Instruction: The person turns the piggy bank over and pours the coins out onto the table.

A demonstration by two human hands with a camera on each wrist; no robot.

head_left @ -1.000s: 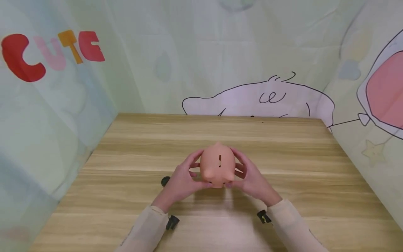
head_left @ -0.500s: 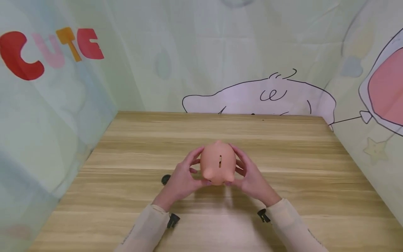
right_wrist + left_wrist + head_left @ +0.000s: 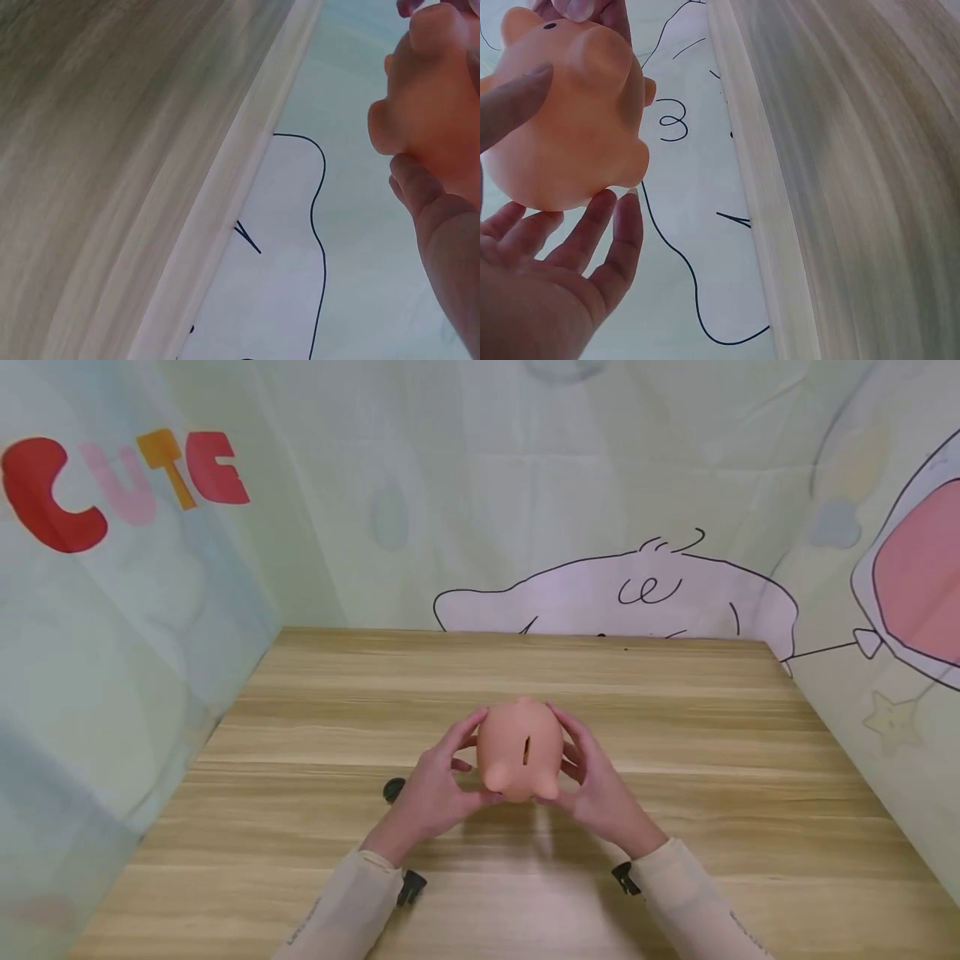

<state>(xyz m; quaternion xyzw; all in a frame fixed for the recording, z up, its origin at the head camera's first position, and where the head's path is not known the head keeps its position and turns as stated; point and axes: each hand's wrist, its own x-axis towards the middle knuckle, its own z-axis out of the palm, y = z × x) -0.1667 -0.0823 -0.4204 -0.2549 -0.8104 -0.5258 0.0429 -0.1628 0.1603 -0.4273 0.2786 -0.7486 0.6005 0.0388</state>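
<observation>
A pink piggy bank [image 3: 502, 739] is held between both hands above the table, its coin slot [image 3: 527, 750] facing up and its two ears toward the person. My left hand [image 3: 435, 789] grips its left side, thumb near the face and fingers round the back and underside. On the other side my right hand [image 3: 600, 789] grips it the same way. The left wrist view shows the snout, one eye and a stubby foot of the piggy bank [image 3: 570, 142], with the thumb pressed on its side. In the right wrist view the piggy bank [image 3: 435, 112] is partly cut off.
A wood-grain table [image 3: 300, 710] spreads beneath the hands. Printed cloth with cartoon drawings [image 3: 615, 593] hangs behind it and at both sides. Small black pieces [image 3: 411, 888] sit by the left wrist, and another black piece [image 3: 624, 878] by the right wrist.
The piggy bank has tipped slightly in the hands: its eyes no longer show in the head view, and the coin slot has shifted a little toward the person and slants. Both hands keep their grip.
</observation>
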